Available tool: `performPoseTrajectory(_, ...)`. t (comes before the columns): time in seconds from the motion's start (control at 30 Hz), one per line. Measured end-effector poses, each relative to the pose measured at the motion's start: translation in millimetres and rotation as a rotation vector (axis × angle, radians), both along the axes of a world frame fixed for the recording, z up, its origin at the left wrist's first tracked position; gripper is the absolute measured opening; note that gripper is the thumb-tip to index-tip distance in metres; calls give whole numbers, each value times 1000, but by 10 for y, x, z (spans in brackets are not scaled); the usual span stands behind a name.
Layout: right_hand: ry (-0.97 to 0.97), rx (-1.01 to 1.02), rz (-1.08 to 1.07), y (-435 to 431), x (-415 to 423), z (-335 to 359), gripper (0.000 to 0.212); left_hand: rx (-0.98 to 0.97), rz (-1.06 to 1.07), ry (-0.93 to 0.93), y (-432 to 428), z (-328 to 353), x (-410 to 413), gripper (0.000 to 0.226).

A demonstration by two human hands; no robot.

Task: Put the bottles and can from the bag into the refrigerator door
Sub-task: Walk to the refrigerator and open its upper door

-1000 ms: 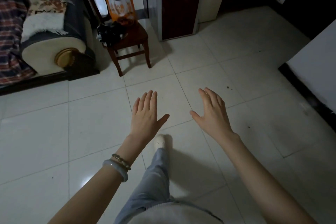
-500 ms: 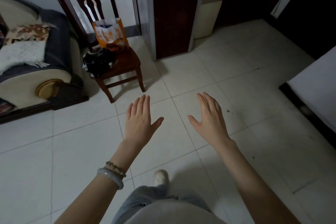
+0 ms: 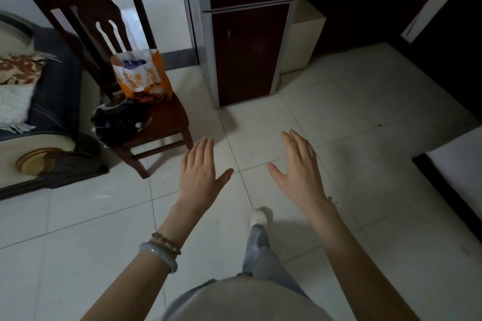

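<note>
**Still far from the bag, both hands free**

Clearly nothing of the task is in hand yet. The orange and white bag stands upright at the back of the seat of a dark wooden chair, at the far left. Its contents cannot be seen from here, so I cannot tell how many bottles or cans are inside. A crumpled black bundle lies on the near part of the same seat, just beside the bag. The refrigerator stands to the right of the chair, with both dark red doors closed.

What could go wrong, as I judge it: the bag is thin plastic and stands close to the black bundle, so a careless reach may tip it and let a bottle roll off the seat to the tiled floor. If the bag is lifted by one handle only, it may sag open and drop something. Also the refrigerator door must be opened before anything is placed, and with both hands full this would be awkward. The room is dim, which makes a small can easy to miss inside the bag.

The left hand and the right hand are both held out in front over the floor, palms down, fingers spread wide, thumbs turned toward each other. They hold nothing and touch nothing. Both are well apart from the bag and from the refrigerator.
</note>
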State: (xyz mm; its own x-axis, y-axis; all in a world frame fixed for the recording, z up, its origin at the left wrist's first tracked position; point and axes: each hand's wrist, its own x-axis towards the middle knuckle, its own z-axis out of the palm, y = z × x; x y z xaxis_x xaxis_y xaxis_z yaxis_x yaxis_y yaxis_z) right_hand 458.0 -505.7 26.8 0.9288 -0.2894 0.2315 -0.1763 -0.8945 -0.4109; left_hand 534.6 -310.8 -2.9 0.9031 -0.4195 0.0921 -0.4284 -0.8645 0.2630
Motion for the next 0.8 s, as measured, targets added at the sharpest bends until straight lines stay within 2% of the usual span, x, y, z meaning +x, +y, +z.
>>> performPoseTrajectory(0.33, 30, 0, 141, -1274, 1623, 115, 72, 12, 109, 9, -1202, 46, 1335, 81)
performPoseTrajectory(0.8, 50, -29, 217, -1879, 3579, -63, 73, 102, 184, -30, -1840, -97, 3155, 82)
